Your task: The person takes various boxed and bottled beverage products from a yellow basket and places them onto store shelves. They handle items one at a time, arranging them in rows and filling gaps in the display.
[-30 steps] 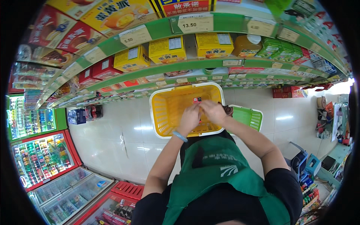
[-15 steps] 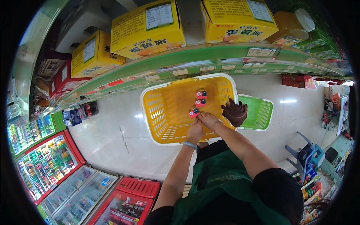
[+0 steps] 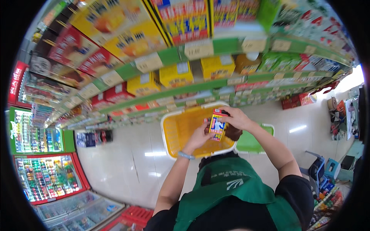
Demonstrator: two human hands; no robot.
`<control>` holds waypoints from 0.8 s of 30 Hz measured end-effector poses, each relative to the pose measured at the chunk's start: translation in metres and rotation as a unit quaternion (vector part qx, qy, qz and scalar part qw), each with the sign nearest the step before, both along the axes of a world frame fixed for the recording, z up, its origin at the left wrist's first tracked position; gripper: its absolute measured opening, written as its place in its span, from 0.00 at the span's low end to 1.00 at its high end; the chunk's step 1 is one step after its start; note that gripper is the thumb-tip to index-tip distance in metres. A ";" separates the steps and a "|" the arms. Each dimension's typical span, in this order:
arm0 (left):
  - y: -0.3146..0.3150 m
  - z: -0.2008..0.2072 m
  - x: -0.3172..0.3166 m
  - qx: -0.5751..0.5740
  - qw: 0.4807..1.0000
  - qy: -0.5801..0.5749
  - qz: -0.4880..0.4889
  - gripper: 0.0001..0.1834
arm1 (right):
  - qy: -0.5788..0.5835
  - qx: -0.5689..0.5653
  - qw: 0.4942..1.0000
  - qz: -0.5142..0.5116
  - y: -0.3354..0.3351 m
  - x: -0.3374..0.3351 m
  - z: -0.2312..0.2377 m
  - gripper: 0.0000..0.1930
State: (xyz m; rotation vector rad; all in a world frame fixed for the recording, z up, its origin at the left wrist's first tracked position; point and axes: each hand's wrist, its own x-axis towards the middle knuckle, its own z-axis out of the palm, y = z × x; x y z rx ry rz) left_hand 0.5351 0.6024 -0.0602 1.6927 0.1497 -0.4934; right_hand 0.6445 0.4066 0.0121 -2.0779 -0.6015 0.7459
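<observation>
A small yellow, blue and red box (image 3: 217, 125) is held upright above the yellow basket (image 3: 169, 134). My right hand (image 3: 237, 118) grips the box along its upper right side. On its lower left edge rest the closed fingers of my left hand (image 3: 199, 137). A bracelet circles my left wrist. The box and my hands hide much of the basket's inside; a bit of something red shows behind the box. Beside my right hand, a dark brown crumpled thing (image 3: 234, 133) lies at the basket's right rim, partly covered.
A green basket (image 3: 252, 140) stands on the floor right of the yellow one. Ahead run shelves (image 3: 216, 49) stacked with yellow boxes (image 3: 176, 75) and red boxes (image 3: 83, 52). Drink coolers (image 3: 48, 177) line the left side. A blue stool (image 3: 318, 169) stands at the right.
Both hands have come up from inside the basket with a box held between them. The view has tilted up, bringing in higher shelves. The small red boxes in the basket are now mostly hidden.
</observation>
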 end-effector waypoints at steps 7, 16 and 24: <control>-0.024 0.150 0.065 0.118 0.938 -0.321 0.049 0.29 | -0.371 0.078 0.925 0.009 -0.021 0.013 0.187 0.24; -0.082 0.263 0.104 0.329 0.691 -0.640 0.068 0.41 | -0.652 0.075 0.749 -0.094 -0.037 0.027 0.319 0.20; -0.091 0.262 0.139 0.477 0.659 -0.581 0.028 0.44 | -0.648 -0.014 0.753 -0.114 -0.021 0.071 0.309 0.22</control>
